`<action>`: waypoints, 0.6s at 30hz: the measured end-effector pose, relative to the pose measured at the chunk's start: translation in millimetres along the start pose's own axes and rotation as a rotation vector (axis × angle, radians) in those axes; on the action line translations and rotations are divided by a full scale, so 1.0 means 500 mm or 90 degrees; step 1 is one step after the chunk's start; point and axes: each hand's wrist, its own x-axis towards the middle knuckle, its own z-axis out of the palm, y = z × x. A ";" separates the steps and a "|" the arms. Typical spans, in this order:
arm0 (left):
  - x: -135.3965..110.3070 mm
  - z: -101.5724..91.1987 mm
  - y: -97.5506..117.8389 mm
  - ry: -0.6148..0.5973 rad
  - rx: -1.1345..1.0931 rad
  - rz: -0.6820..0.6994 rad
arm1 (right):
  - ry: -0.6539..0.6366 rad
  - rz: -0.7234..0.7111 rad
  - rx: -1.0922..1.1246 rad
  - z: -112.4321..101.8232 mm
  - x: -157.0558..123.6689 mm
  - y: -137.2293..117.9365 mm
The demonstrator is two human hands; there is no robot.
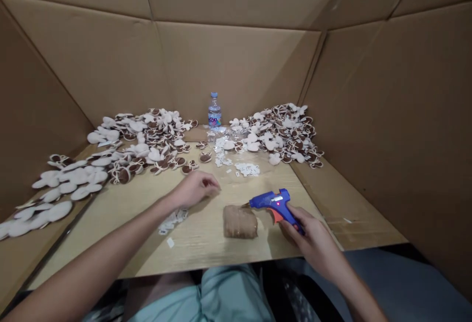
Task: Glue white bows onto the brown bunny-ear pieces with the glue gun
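My right hand [311,238] is wrapped round the handle of a blue glue gun [273,203], whose nozzle points left over a brown pad [240,222] on the wooden table [206,243]. My left hand [197,188] reaches forward over the table with its fingers curled together; what it pinches, if anything, is too small to make out. Small white pieces [172,221] lie under my left forearm. More white pieces [247,168] lie ahead of the glue gun.
Heaps of white and brown fabric shapes lie at the left [121,150] and at the back right [283,132]. A water bottle [214,113] stands at the back. Cardboard walls [387,105] enclose the table on three sides.
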 end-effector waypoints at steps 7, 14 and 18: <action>-0.013 0.072 0.018 -0.112 -0.197 -0.029 | -0.047 -0.053 -0.008 0.003 0.011 0.008; -0.008 0.077 0.021 -0.105 -0.156 -0.036 | -0.020 -0.115 -0.105 0.010 0.004 -0.014; -0.010 0.076 0.026 -0.116 -0.162 -0.040 | -0.026 -0.173 -0.171 -0.002 -0.006 -0.032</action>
